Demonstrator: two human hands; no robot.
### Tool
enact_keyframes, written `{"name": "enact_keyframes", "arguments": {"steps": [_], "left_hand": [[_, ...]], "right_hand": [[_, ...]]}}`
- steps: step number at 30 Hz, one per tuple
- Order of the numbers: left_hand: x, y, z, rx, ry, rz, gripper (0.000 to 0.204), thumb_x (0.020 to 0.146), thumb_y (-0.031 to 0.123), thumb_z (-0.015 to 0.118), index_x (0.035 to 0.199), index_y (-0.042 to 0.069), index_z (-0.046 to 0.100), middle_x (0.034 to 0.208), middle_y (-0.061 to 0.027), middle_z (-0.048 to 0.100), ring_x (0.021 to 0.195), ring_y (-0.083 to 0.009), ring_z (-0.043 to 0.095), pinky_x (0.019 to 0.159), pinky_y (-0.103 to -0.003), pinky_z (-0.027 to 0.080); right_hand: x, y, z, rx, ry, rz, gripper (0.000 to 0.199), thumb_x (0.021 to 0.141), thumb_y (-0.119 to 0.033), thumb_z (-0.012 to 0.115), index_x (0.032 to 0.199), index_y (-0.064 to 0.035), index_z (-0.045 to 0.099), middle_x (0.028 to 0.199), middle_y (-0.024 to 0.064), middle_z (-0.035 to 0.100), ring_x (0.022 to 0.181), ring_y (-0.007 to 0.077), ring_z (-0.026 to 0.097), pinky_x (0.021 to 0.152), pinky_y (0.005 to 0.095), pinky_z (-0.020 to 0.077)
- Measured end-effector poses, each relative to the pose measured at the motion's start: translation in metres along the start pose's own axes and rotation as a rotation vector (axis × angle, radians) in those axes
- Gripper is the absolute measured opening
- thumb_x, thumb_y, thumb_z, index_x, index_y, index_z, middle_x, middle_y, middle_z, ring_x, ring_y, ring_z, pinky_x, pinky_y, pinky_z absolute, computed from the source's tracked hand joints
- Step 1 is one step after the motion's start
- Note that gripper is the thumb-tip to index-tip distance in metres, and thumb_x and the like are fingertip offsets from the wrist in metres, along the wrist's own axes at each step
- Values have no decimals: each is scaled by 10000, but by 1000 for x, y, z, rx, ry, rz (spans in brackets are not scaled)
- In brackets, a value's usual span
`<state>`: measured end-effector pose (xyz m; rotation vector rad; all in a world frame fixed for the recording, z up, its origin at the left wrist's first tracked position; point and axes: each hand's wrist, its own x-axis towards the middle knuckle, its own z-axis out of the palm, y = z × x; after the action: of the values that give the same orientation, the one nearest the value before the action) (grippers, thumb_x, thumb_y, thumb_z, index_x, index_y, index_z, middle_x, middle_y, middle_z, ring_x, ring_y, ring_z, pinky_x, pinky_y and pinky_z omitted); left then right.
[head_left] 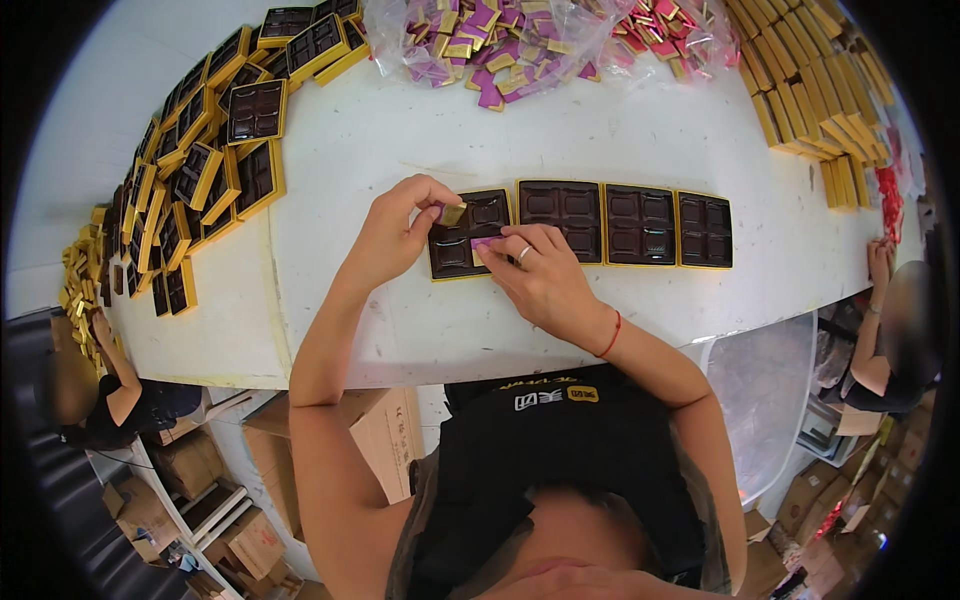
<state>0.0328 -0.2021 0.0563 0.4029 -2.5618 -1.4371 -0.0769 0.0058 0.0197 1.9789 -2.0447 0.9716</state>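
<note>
In front of me on the white table (380,130) is a gold-edged box with a dark brown compartmented tray (490,207). My left hand (393,228) is at its upper left, thumb and fingertips pinching a small purple-and-gold wrapped piece (453,214) over a compartment. Lower down, my right hand (548,280) has its fingertips on another wrapped piece (484,246), purple and gold too, at the tray's lower right. Whether that piece touches the tray bottom I cannot tell. Three similar boxes (640,225) continue the row to the right, their visible compartments bare; my right hand partly covers the nearest.
Clear plastic bags of purple-and-gold pieces (500,45) and red pieces (665,35) lie at the back. Boxes with dark trays (257,110) are heaped at left; gold boxes (820,100) are stacked at right. Other people's hands show at the left (103,328) and right (880,262) edges.
</note>
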Motion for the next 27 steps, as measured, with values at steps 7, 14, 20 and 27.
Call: {"name": "enact_keyframes", "arguments": {"steps": [7, 14, 20, 27], "left_hand": [[-4, 1, 19, 238, 23, 160, 370, 844, -122, 512, 1118, 77, 660, 1158, -91, 652, 1016, -282, 555, 915, -378, 468], [-48, -13, 54, 603, 141, 190, 582, 935, 115, 563, 1466, -27, 373, 1543, -166, 368, 1441, -359, 313, 1192, -541, 146], [-45, -2, 44, 681, 69, 199, 523, 926, 139, 592, 1416, 18, 457, 1440, -159, 504, 1337, -296, 473, 1162, -525, 233], [101, -24, 16, 335, 319, 129, 346, 836, 217, 732, 1152, 109, 642, 1036, -89, 671, 892, -276, 652, 820, -400, 492]], "right_hand": [[-1, -1, -1, 29, -5, 29, 288, 816, -67, 610, 1090, -20, 684, 994, 65, 572, 1071, 248, 567, 905, 380, 446], [-6, 2, 0, 3, -34, 9, 332, 785, -62, 690, 1116, -45, 695, 1053, 52, 624, 1116, 243, 574, 928, 396, 453], [12, 6, -19, -63, -211, -28, 231, 783, -128, 686, 1006, -66, 701, 968, 86, 651, 972, 273, 612, 841, 423, 479], [136, 166, 5, -149, -140, 164, 150, 857, -118, 626, 979, -78, 705, 866, 129, 684, 911, 357, 620, 798, 475, 491]]}}
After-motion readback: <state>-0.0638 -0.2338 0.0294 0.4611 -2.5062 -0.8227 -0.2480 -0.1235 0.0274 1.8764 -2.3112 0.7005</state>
